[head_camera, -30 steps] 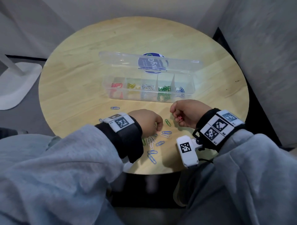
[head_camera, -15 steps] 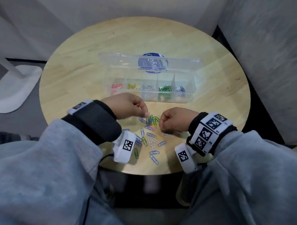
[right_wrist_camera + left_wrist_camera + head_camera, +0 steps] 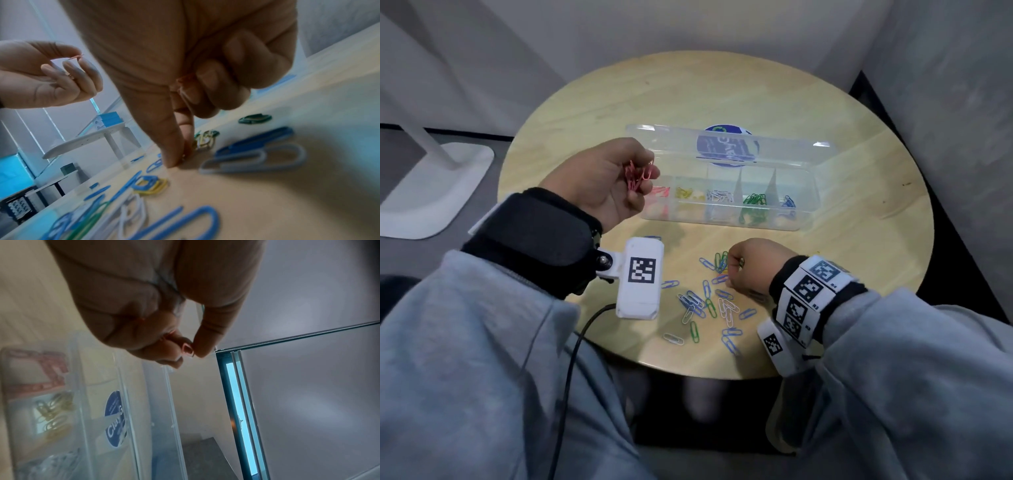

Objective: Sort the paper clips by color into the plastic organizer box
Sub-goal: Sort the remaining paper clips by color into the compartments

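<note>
- Nearest you, the loose clips (image 3: 709, 305), blue, green and white, lie scattered on the surface (image 3: 825, 240)
- Your right hand (image 3: 751, 267) has dropped onto that pile; thumb and forefinger pinch at a clip, though you cannot tell whether it's lifted yet
- Your left hand (image 3: 602, 181) has risen from the pile and now holds a bunch of red clips (image 3: 638, 174) pinched in curled fingers
- Farther off, the organizer box (image 3: 804, 219) sits open; the red compartment (image 3: 661, 193) lies just beside that hand, so dropping them in looks next
</note>
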The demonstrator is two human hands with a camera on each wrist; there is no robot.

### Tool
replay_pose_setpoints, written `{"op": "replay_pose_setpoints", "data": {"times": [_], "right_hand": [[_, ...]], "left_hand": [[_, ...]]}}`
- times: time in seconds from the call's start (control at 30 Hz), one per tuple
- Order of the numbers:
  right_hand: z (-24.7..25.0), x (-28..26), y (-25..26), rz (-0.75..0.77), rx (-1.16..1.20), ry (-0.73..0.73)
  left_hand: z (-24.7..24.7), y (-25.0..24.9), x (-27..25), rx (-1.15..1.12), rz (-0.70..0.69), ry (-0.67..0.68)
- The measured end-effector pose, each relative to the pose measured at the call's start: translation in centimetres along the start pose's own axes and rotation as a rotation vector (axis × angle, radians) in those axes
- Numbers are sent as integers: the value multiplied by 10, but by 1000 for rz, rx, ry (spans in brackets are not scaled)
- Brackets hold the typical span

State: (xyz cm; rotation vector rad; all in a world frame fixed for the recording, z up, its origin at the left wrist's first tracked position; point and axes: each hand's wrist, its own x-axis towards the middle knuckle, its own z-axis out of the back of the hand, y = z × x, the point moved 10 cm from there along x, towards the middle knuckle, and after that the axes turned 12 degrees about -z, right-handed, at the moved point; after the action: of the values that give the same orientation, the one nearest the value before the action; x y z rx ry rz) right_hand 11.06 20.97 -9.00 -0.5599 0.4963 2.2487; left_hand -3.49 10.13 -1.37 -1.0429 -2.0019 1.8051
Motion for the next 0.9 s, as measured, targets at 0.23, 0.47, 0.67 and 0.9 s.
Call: {"op": "replay_pose_setpoints", "data": {"times": [0.23, 0.47, 0.67, 0.9], "right_hand": [[1, 2, -8, 6, -29, -12], [-5, 3, -8, -8, -56, 51], [6, 3, -27, -68, 202, 162], [26, 2, -33, -58, 1035, 298]], "left_hand": [[-3, 7, -2, 36, 10, -17], [-15, 16, 0, 30, 39, 60], [-8, 12, 1, -132, 22, -26], [6, 9, 3, -86, -34, -55]]}}
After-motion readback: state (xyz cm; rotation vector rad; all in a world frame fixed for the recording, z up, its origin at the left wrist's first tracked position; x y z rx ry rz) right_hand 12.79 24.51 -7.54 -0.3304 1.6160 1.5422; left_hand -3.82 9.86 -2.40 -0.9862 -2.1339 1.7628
